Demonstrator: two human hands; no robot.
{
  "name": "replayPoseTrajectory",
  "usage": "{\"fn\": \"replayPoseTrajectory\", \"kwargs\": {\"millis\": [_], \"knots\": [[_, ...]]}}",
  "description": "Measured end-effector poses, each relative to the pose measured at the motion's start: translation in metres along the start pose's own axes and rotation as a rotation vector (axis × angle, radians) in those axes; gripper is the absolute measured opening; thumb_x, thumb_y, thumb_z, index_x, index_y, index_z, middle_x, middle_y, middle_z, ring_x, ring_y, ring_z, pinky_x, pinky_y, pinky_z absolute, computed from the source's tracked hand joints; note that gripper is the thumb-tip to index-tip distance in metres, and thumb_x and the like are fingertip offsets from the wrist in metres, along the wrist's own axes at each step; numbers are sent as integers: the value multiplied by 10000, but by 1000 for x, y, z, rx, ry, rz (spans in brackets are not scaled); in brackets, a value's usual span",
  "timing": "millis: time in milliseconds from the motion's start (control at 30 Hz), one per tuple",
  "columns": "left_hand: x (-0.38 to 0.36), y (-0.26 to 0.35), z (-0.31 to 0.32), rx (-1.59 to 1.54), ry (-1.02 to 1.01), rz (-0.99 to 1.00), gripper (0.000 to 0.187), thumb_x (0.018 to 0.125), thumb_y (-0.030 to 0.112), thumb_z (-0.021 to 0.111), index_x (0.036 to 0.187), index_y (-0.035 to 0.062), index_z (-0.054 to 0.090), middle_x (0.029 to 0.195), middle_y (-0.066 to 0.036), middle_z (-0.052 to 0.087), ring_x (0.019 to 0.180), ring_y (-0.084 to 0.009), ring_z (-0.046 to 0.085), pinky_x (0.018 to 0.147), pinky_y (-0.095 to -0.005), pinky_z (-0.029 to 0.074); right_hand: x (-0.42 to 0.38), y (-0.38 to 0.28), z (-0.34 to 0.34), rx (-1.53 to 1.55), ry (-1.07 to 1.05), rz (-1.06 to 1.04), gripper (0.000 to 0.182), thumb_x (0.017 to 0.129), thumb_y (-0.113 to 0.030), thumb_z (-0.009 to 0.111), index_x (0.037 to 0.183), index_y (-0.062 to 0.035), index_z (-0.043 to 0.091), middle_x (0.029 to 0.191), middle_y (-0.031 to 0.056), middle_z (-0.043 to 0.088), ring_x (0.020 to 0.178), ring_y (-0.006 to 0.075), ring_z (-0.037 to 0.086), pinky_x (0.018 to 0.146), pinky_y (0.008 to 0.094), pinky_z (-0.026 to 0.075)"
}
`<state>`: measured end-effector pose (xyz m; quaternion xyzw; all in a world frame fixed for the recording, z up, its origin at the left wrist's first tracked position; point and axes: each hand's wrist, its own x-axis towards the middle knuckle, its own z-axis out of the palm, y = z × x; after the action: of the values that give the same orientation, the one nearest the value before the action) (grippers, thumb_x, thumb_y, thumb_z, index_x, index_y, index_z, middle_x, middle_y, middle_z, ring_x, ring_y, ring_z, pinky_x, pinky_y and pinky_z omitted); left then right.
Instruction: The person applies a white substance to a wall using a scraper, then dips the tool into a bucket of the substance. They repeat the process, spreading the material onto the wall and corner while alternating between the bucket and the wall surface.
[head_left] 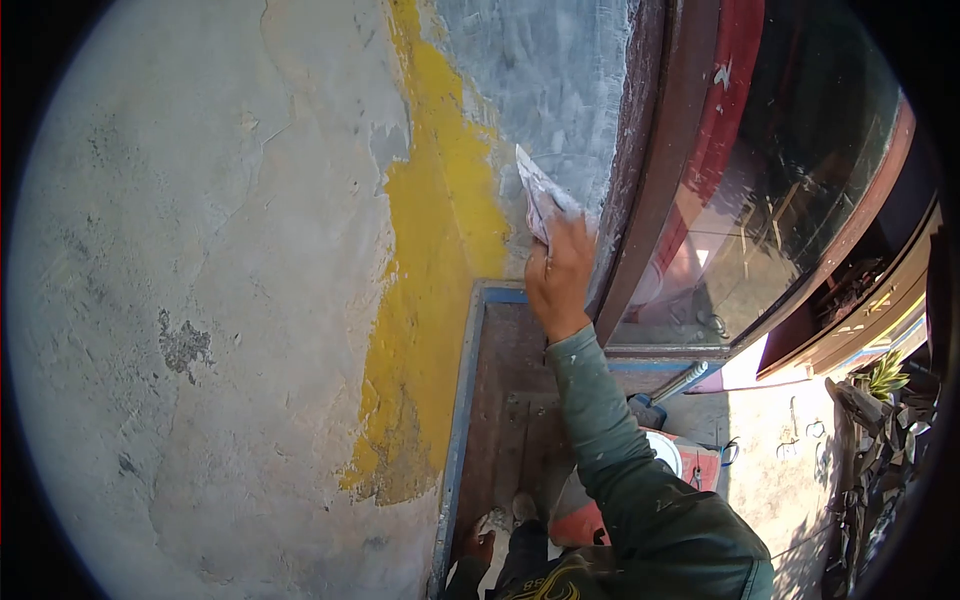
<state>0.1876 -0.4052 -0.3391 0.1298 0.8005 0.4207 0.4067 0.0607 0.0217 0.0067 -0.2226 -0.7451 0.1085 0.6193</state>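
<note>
My right hand [562, 268] is raised at the centre, its fingers closed round a putty knife [543, 190] smeared with white filler. The blade lies against the grey, filled strip of wall [540, 70] beside the brown window frame. A band of yellow paint [430, 230] runs down the wall to the left of the blade. Low in the view, my left hand [480, 546] is near my body, its fingers round a whitish lump [493, 522] too small to make out.
A glass window [760, 220] with a brown frame stands on the right. Below are a blue-edged ledge [462, 400], a red box [700, 465] with a white round container [664, 452], a plant [882, 375] and piled scraps [890, 450].
</note>
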Motion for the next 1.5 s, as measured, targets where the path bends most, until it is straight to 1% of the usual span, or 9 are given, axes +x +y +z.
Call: {"fn": "replayPoseTrajectory", "kwargs": {"millis": [200,333,400,433,733,1133,1233,1433,1500], "knots": [[5,-61,16,-103,25,11,597,897,226,640,1424,-6,482,1403,-216,552,1230,-250,581,980,-346,484,188,-26,-57,-410,145,-580,439,804,-62,630,1236,-141,652,1110,90,630,998,334,570,831,427,448],[18,-48,22,-15,56,108,586,898,231,643,1416,0,498,1418,-212,540,1256,-284,567,1009,-377,478,239,-48,-71,-385,186,-783,287,850,-62,546,1112,-70,662,965,145,623,934,342,577,798,448,437],[21,-41,24,8,43,82,588,900,251,650,1423,26,501,1412,-203,546,1282,-300,549,1011,-395,483,232,-34,-62,-462,65,-791,268,888,-102,531,1106,-44,676,1015,151,660,942,330,599,822,431,471],[18,-26,23,23,32,88,585,901,245,651,1427,39,502,1420,-202,537,1287,-302,544,1007,-401,488,226,-3,-43,-502,84,-803,498,816,-74,641,1302,-182,624,1129,90,627,983,315,567,827,430,455],[0,-17,34,27,67,106,572,890,273,653,1391,31,519,1378,-257,506,1202,-359,582,935,-408,559,56,58,-24,-519,-410,-664,463,880,-149,591,1341,-107,587,1334,137,565,1182,329,532,976,460,426],[25,-55,47,-43,62,53,622,843,322,669,1399,78,536,1432,-256,488,1339,-377,469,1054,-473,457,-42,89,-21,-344,-947,-560,408,922,-169,553,1319,-87,593,1243,121,605,1155,322,551,984,498,429],[50,-91,65,216,115,178,594,862,324,659,1394,85,545,1432,-239,494,1315,-372,494,1060,-466,466,75,25,-46,-230,-530,-584,389,848,-107,616,1236,-84,624,1113,109,624,1026,325,581,887,470,464],[23,-49,78,-744,-224,545,556,1045,254,494,1519,51,287,1500,-148,422,1355,-257,432,1150,-409,350,349,-67,-95,-438,178,-784,305,868,-123,607,1167,-138,660,998,89,657,935,310,616,807,423,498],[-21,49,74,36,525,-14,389,953,318,632,1301,144,632,1330,-150,588,1191,-336,567,999,-454,471,374,-75,-91,-507,200,-798,290,881,-129,594,1163,-140,663,1000,82,660,929,305,620,804,427,499]]}}
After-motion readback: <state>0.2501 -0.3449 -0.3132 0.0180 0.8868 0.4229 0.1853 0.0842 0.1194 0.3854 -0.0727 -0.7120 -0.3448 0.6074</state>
